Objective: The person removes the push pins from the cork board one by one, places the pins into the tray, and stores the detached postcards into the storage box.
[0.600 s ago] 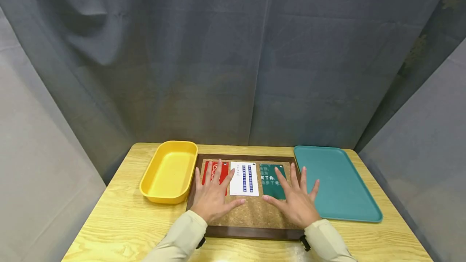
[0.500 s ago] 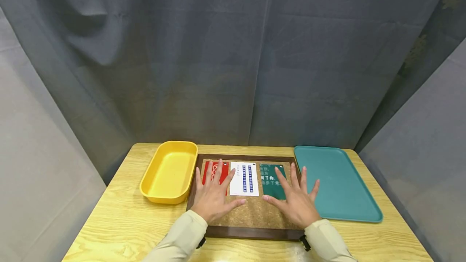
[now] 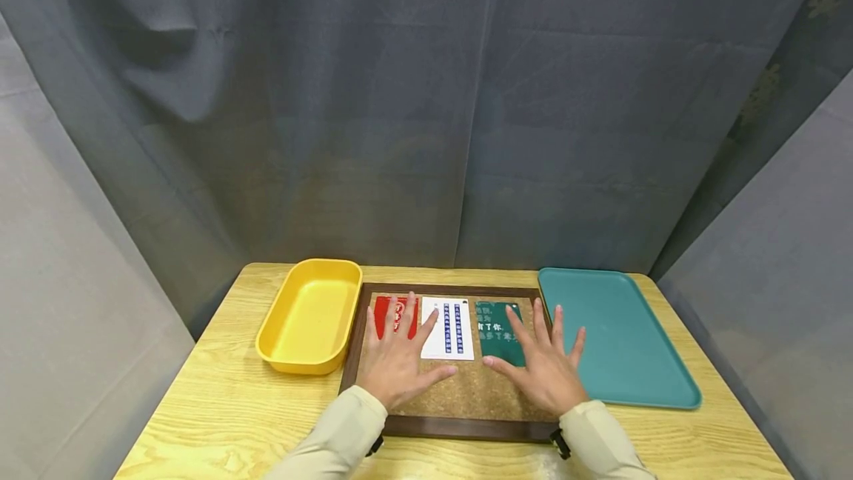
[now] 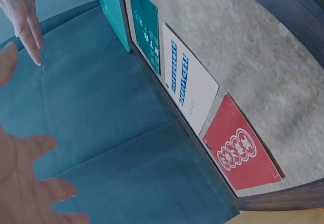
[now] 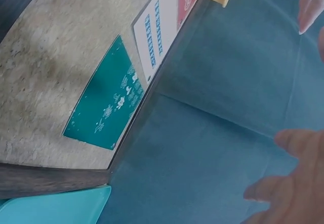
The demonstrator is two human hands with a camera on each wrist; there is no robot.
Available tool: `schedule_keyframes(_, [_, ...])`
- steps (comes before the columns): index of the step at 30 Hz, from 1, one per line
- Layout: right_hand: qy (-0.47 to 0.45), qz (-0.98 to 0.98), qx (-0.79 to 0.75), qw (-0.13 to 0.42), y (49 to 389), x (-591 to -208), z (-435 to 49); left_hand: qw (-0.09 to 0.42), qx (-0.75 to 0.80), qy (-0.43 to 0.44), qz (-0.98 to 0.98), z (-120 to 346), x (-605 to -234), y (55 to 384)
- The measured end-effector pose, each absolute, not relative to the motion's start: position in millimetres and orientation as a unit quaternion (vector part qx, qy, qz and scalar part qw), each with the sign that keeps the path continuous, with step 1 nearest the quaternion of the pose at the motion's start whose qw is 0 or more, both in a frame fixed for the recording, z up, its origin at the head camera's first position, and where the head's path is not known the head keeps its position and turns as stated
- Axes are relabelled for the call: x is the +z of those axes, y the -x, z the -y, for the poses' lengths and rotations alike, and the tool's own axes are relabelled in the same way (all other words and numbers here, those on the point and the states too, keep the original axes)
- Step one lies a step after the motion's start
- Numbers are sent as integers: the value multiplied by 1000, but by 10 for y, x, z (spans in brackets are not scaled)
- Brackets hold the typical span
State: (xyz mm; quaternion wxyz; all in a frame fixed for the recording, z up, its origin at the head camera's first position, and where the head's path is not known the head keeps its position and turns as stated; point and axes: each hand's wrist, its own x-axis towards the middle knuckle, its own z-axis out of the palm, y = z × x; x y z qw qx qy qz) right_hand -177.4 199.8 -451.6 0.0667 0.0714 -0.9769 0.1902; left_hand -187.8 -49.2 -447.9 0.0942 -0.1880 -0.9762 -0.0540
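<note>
A cork board (image 3: 466,395) with a dark wooden frame lies on the table. Along its far side are a red card (image 4: 240,150), a white card (image 3: 447,328) with two blue strips of writing, and a green card (image 5: 104,100) with white lettering. My left hand (image 3: 396,365) is spread above the board's left part, its fingers overlapping the red card in the head view. Over the right part my right hand (image 3: 546,369) is spread too, with its thumb and index finger partly covering the green card. Both hands hold nothing, and the wrist views show a gap between fingers and board.
To the left of the board stands a yellow basin (image 3: 309,317). A teal tray (image 3: 626,339) lies on the right, close against the board's frame. Grey curtains (image 3: 413,110) hang behind the wooden table (image 3: 200,398) and on both sides.
My left hand has shifted slightly to the right, toward the white card. The right hand has hardly moved; the cards, basin and tray stay in place.
</note>
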Motion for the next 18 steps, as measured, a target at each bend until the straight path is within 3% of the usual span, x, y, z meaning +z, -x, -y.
schedule_keyframes(7, [-87,971,214,58,1916,-4613,-2108,68,-60,211,973,387,-4526,1904])
schedule_keyframes(18, [-107,966,228,63,2375,-4887,-2381,92,-3,269,959,169,-4632,1907])
